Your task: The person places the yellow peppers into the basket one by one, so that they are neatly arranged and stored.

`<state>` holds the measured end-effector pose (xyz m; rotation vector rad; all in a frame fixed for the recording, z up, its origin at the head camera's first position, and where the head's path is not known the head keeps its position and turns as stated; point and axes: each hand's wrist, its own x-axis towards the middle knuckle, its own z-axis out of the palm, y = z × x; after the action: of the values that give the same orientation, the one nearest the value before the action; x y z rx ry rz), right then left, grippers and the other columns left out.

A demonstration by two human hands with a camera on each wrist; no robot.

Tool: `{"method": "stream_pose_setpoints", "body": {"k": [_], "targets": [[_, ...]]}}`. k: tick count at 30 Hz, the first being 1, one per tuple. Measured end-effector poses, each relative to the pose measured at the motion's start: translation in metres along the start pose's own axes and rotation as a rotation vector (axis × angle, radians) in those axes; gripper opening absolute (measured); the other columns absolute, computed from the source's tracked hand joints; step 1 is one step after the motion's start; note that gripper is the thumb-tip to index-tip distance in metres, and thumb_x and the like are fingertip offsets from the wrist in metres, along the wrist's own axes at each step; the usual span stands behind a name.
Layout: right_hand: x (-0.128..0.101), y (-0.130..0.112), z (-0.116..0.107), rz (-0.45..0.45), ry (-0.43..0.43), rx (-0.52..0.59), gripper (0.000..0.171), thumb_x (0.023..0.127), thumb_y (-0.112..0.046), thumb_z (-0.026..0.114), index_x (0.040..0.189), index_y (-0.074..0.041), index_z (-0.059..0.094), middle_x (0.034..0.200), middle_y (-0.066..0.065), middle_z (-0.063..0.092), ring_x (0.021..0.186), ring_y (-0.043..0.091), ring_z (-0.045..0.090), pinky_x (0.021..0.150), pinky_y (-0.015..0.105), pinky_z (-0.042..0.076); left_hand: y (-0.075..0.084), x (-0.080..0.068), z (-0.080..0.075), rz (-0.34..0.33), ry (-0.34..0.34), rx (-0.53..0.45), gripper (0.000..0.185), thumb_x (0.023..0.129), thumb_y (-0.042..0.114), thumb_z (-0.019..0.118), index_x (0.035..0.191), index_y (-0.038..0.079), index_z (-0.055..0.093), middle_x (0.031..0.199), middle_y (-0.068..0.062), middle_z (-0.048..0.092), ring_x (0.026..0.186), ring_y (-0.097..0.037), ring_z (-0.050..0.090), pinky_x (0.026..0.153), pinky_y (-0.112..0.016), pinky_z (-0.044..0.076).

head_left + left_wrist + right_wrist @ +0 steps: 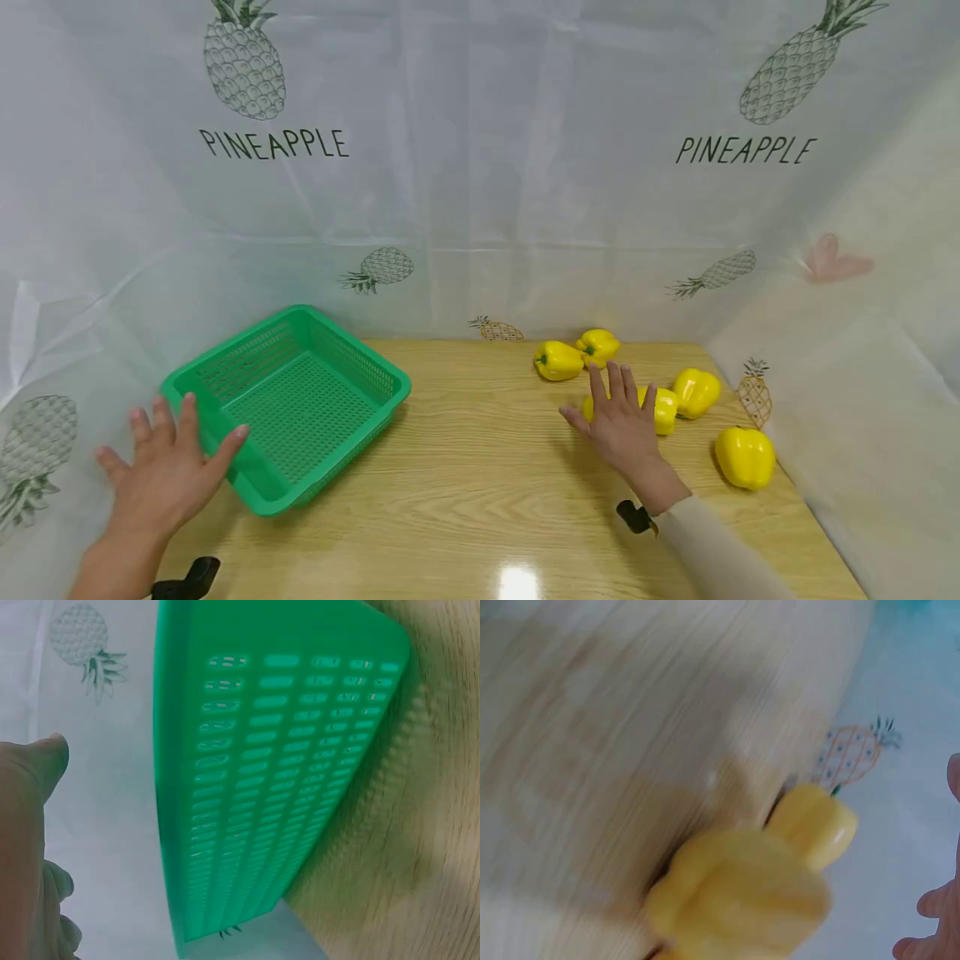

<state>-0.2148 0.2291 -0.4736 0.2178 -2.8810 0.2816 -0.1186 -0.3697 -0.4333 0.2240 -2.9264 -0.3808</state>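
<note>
Yellow pepper (663,410) lies under your right hand (621,421), fingers spread, not gripping. Your left hand (167,472) hovers relaxed beside the green basket (288,403).

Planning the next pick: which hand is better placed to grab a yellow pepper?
Right. The right hand hovers open over a yellow pepper, probably ready to grasp, while the left hand is across the table beside the green basket.
</note>
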Motion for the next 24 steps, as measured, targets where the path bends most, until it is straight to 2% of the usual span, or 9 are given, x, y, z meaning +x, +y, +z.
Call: {"method": "stream_pose_setpoints", "body": {"k": [5, 12, 15, 17, 20, 24], "targets": [[0.013, -0.038, 0.005, -0.038, -0.016, 0.014, 0.093, 0.102, -0.07, 0.051, 0.168, -0.009, 0.027, 0.173, 0.026, 0.02, 0.161, 0.047, 0.014, 0.123, 0.079, 0.005, 0.001, -0.002, 0.007, 0.019, 0.011, -0.007, 0.1, 0.108, 0.064, 0.039, 0.165, -0.006, -0.005, 0.162, -0.043, -0.017, 0.149, -0.066, -0.017, 0.101, -0.093, -0.015], [0.031, -0.114, 0.019, -0.153, -0.057, 0.018, 0.089, 0.103, -0.069, 0.049, 0.168, -0.012, 0.029, 0.174, 0.02, 0.023, 0.162, 0.041, 0.019, 0.127, 0.074, 0.01, -0.006, 0.005, 0.018, 0.078, -0.002, -0.045, 0.096, 0.111, 0.057, 0.038, 0.163, -0.013, -0.002, 0.164, -0.042, -0.013, 0.152, -0.063, -0.013, 0.109, -0.09, -0.009], [0.035, -0.148, 0.026, -0.212, -0.103, 0.043, 0.088, 0.104, -0.07, 0.047, 0.169, -0.013, 0.027, 0.175, 0.018, 0.022, 0.163, 0.038, 0.017, 0.128, 0.071, 0.012, -0.008, 0.008, 0.022, 0.091, -0.029, -0.058, 0.096, 0.112, 0.054, 0.037, 0.16, -0.018, -0.003, 0.163, -0.045, -0.012, 0.152, -0.065, -0.011, 0.109, -0.091, -0.002], [0.036, -0.168, 0.029, -0.257, -0.139, 0.057, 0.088, 0.105, -0.07, 0.044, 0.17, -0.014, 0.025, 0.176, 0.016, 0.02, 0.164, 0.036, 0.014, 0.129, 0.069, 0.012, -0.008, 0.008, 0.025, 0.089, -0.073, -0.075, 0.097, 0.113, 0.054, 0.035, 0.158, -0.021, -0.005, 0.161, -0.047, -0.012, 0.151, -0.066, -0.011, 0.11, -0.09, 0.0], [0.037, -0.19, 0.035, -0.311, -0.178, 0.072, 0.086, 0.106, -0.068, 0.044, 0.17, -0.016, 0.023, 0.176, 0.013, 0.019, 0.165, 0.033, 0.012, 0.13, 0.065, 0.014, -0.004, 0.007, 0.031, 0.08, -0.116, -0.101, 0.098, 0.113, 0.054, 0.033, 0.155, -0.024, -0.007, 0.159, -0.05, -0.012, 0.15, -0.067, -0.013, 0.113, -0.087, 0.002], [0.038, -0.204, 0.036, -0.343, -0.203, 0.089, 0.086, 0.106, -0.07, 0.041, 0.171, -0.017, 0.022, 0.177, 0.011, 0.019, 0.165, 0.031, 0.012, 0.131, 0.062, 0.016, 0.005, 0.002, 0.04, 0.098, -0.097, -0.124, 0.097, 0.113, 0.051, 0.036, 0.154, -0.028, -0.002, 0.159, -0.053, -0.008, 0.15, -0.068, -0.01, 0.12, -0.08, 0.003]]}}
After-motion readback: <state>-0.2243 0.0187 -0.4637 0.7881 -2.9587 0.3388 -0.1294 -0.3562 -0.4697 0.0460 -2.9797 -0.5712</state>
